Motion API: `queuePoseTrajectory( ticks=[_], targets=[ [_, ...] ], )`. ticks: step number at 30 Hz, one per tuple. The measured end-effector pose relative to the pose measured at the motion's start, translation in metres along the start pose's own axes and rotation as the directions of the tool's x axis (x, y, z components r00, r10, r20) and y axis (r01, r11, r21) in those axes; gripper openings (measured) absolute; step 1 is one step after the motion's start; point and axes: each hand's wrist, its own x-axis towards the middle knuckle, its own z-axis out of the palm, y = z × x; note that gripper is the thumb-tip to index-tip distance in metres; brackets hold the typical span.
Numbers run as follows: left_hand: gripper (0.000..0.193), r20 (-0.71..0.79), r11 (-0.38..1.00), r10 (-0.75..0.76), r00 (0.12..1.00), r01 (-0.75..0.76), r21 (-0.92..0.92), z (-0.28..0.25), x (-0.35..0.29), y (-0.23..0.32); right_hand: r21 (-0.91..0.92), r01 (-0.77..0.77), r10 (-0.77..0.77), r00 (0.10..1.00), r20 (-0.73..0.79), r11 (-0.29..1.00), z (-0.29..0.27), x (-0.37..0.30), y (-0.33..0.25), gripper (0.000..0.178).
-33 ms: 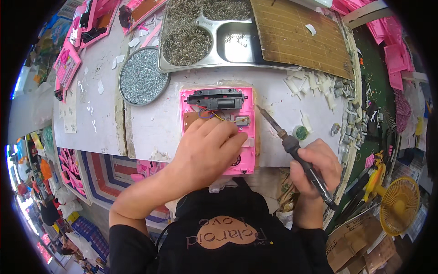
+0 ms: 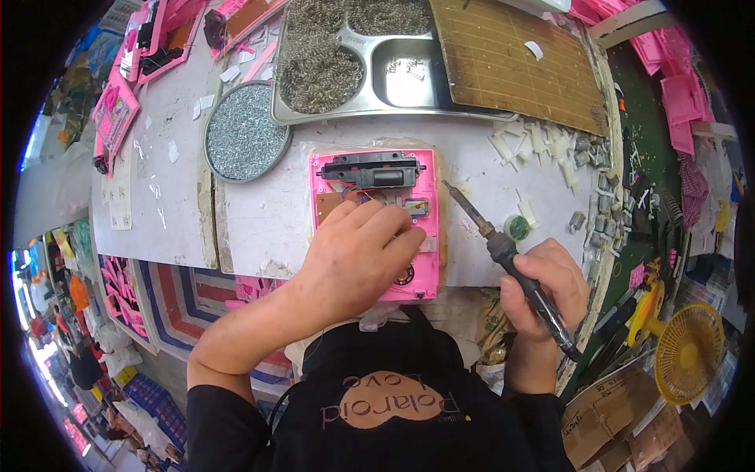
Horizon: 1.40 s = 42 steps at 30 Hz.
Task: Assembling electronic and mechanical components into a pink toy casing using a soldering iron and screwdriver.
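A pink plastic case (image 2: 431, 271) lies open on the bench in front of me. Across its far end sits a black motor unit (image 2: 381, 171), with thin red and blue wires (image 2: 344, 189) running toward a brown circuit board (image 2: 327, 206). My left hand (image 2: 358, 252) reaches over the case with its fingers bent down and drawn together; what lies under the fingertips is hidden. Beside those fingers shows a small metal part (image 2: 416, 208). My right hand (image 2: 550, 287) grips a soldering iron (image 2: 513, 258) by its black handle. Its tip points up and left, just right of the case.
A round tray of small screws (image 2: 248, 131) stands at the far left of the case. Behind lie a steel compartment tray (image 2: 377, 116) with coiled springs and a brown board (image 2: 527, 67). White plastic pieces and small metal parts (image 2: 604, 204) lie right, near a yellow fan (image 2: 686, 354).
My left fingers have shifted slightly over the wires, and the yellow wire near them shows less. The soldering iron stays almost where it was.
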Motion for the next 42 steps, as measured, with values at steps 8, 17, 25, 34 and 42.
queuePoseTrajectory(
  ticks=[8, 17, 25, 34, 42],
  targets=[
    [0.020, 0.015, 0.987, 0.071, 0.997, -0.068, -0.148, 0.008, 0.007, -0.011, -0.003, -0.077, 0.077, 0.995, -0.058, 0.997, -0.015, -0.022, 0.002, 0.032],
    [0.013, 0.259, 0.643, -0.455, 0.852, 0.515, -0.567, -0.006, 0.000, -0.014, 0.269, -0.170, 0.188, 0.981, -0.044, 0.948, 0.037, -0.009, -0.001, 0.035],
    [0.016, 0.006, 0.943, -0.022, 1.000, 0.023, -0.331, 0.005, -0.011, -0.021, 0.442, -0.219, 0.266, 0.963, -0.046, 0.870, -0.020, -0.036, -0.005, 0.027],
    [0.023, 0.063, 0.957, -0.030, 0.998, 0.047, -0.288, 0.003, -0.012, -0.016, 0.322, -0.170, 0.110, 0.975, 0.195, 0.931, 0.003, -0.024, 0.000, 0.025],
    [0.025, 0.041, 0.963, -0.020, 0.999, 0.030, -0.268, 0.006, -0.017, -0.018, 0.305, -0.138, 0.075, 0.975, 0.207, 0.943, 0.009, -0.019, 0.000, 0.024]
  ],
)
